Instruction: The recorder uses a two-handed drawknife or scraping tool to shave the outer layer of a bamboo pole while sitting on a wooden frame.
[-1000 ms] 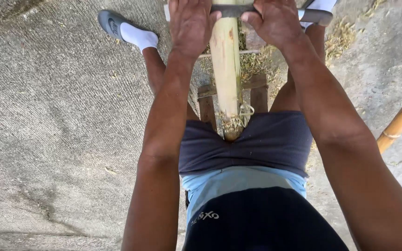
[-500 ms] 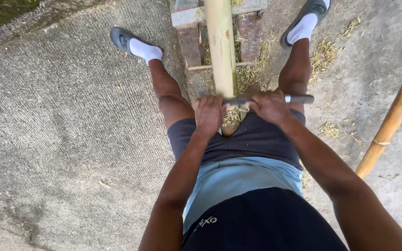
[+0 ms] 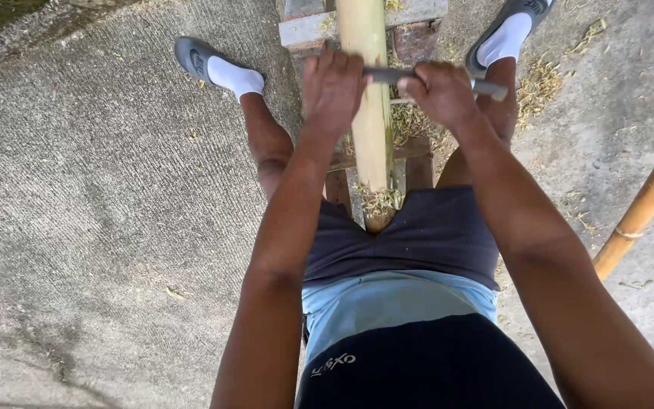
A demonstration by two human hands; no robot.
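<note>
A pale, peeled bamboo pole runs lengthwise between my legs, resting on a wooden bench frame. A grey metal drawknife lies across the pole. My left hand grips its left end, fingers wrapped over the pole's left side. On the other side, my right hand closes around the right handle, whose tip sticks out toward my right leg. Both arms are stretched forward. Bamboo shavings are piled at the pole's near end by my shorts.
A second, brownish bamboo pole leans at the right edge. My feet in white socks and grey shoes stand on rough concrete. More shavings are scattered on the ground at the upper right.
Both hands and the drawknife pulled back toward my body, then moved forward along the pole again, away from me. My arms are more extended than half a second ago.
</note>
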